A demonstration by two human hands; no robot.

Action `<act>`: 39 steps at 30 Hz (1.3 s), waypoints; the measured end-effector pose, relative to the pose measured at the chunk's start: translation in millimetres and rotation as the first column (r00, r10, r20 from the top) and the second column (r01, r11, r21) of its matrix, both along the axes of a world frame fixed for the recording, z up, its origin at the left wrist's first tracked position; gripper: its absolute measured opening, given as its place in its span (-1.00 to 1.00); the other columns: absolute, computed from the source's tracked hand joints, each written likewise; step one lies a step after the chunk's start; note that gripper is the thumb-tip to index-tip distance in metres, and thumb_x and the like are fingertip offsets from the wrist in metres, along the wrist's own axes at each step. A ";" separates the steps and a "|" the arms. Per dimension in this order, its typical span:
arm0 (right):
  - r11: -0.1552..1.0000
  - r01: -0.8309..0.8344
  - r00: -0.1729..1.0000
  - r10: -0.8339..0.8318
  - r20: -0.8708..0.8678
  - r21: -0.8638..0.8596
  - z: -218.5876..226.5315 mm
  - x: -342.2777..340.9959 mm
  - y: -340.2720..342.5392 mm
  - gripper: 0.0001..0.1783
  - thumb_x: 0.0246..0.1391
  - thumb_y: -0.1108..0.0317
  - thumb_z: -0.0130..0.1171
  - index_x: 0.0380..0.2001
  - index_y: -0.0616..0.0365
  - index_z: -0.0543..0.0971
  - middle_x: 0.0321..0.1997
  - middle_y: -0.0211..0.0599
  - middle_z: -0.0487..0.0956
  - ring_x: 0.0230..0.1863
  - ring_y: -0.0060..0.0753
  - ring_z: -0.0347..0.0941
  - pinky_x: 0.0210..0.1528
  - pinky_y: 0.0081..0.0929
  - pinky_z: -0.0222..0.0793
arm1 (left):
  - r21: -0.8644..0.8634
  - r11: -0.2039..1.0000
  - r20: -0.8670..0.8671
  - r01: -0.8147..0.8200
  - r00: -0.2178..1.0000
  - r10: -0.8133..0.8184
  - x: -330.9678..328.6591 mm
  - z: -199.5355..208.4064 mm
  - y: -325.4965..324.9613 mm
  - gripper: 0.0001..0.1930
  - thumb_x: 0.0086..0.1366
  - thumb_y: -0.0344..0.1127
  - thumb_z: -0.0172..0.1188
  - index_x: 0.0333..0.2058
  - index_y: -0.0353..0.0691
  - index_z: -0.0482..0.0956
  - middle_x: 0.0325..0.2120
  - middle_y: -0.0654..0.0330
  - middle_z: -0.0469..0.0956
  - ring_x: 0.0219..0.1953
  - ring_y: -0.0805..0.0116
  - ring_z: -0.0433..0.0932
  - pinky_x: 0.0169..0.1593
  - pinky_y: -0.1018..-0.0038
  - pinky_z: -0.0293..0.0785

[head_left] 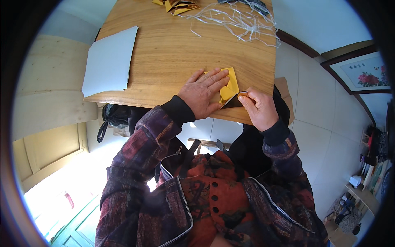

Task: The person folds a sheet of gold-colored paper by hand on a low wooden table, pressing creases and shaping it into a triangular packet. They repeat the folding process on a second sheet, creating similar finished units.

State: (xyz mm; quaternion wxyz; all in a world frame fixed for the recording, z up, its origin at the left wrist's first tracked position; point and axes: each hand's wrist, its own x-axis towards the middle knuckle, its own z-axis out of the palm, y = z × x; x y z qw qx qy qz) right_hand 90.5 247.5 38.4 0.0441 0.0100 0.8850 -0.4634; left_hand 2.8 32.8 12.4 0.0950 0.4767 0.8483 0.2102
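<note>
A yellow paper piece (233, 80), partly folded, lies at the table's near edge towards the right. My left hand (202, 91) rests flat across its left part, fingers stretched out and pointing to the upper right. Between the thumb and fingers of my right hand (260, 108) is the paper's near right corner, lifted and bent up so that a dark underside shows. The palm of my left hand hides the rest of the paper.
A stack of white sheets (109, 61) lies at the table's left. Several folded yellow paper pieces (181, 5) sit at the far edge. Tangled clear plastic strips (247, 22) spread over the far right. Past the wooden table (173, 53), a framed flower picture (362, 70) stands on the right.
</note>
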 end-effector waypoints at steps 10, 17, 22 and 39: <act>0.975 0.143 0.981 -0.116 -0.158 0.168 -9.9 -8.1 -17.4 -0.82 0.12 0.31 0.17 -0.47 0.18 0.49 -0.49 -0.08 0.52 -0.42 0.02 0.47 -0.41 -0.18 0.33 | -0.031 0.999 -0.014 0.039 0.999 -0.040 -2.4 -1.1 -2.9 -0.24 0.18 -0.21 0.11 0.35 -0.16 0.07 0.39 0.13 0.01 0.43 0.17 -0.03 0.40 0.06 -0.15; 0.949 0.207 0.968 -0.164 -0.188 0.238 -10.8 -10.4 -25.5 -0.82 0.08 0.32 0.21 -0.48 0.14 0.47 -0.47 -0.14 0.54 -0.39 0.02 0.49 -0.38 -0.16 0.36 | -0.079 0.995 -0.036 0.056 0.998 -0.059 -3.0 -1.2 -2.7 -0.23 0.18 -0.21 0.02 0.37 -0.19 0.02 0.40 0.09 -0.02 0.44 0.17 -0.08 0.42 0.09 -0.22; 0.923 0.262 0.959 -0.217 -0.180 0.283 -13.4 -11.7 -30.2 -0.81 0.05 0.30 0.25 -0.49 0.12 0.47 -0.48 -0.18 0.55 -0.39 -0.01 0.50 -0.38 -0.17 0.38 | -0.069 0.996 -0.052 0.059 0.997 -0.063 -2.9 -0.7 -3.0 -0.23 0.16 -0.20 0.00 0.36 -0.22 0.03 0.40 0.09 -0.01 0.44 0.16 -0.07 0.41 0.09 -0.21; 0.849 0.300 0.954 -0.264 -0.144 0.435 -16.8 -15.5 -37.7 -0.76 0.06 0.20 0.25 -0.47 0.09 0.46 -0.47 -0.16 0.56 -0.44 0.00 0.53 -0.45 -0.11 0.39 | -0.046 0.997 -0.040 0.058 0.997 -0.060 -3.7 1.1 -2.2 -0.34 0.24 -0.25 -0.07 0.33 -0.23 0.11 0.37 0.08 0.05 0.42 0.15 -0.01 0.40 0.08 -0.17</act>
